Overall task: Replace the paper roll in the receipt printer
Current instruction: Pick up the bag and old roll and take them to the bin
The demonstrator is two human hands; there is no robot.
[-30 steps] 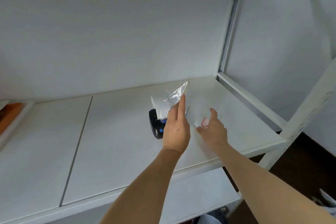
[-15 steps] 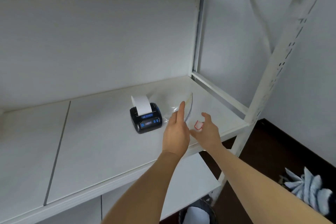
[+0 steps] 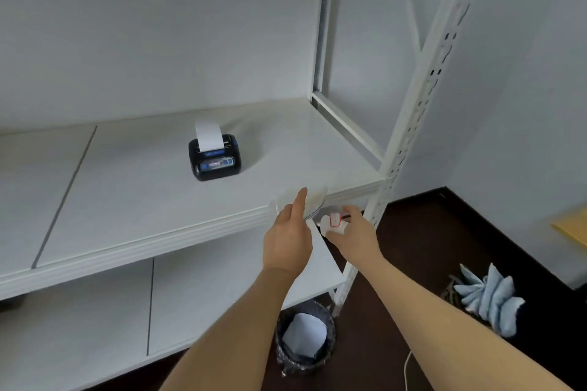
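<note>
L hand point(image 3: 287, 232) grips clear wrapper point(image 3: 313, 198), forefinger extended. R hand point(image 3: 352, 230) closed on paper roll point(image 3: 332, 220). Printer point(image 3: 214, 159) at 10 o'clock, on shelf point(image 3: 127, 187).

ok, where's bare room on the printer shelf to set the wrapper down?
Most of the shelf is bare: the wide stretch left of the printer across the panel seam, and the patch between printer and right upright. Front right corner is crowded: left hand holds the wrapper, right hand a small white piece.
</note>
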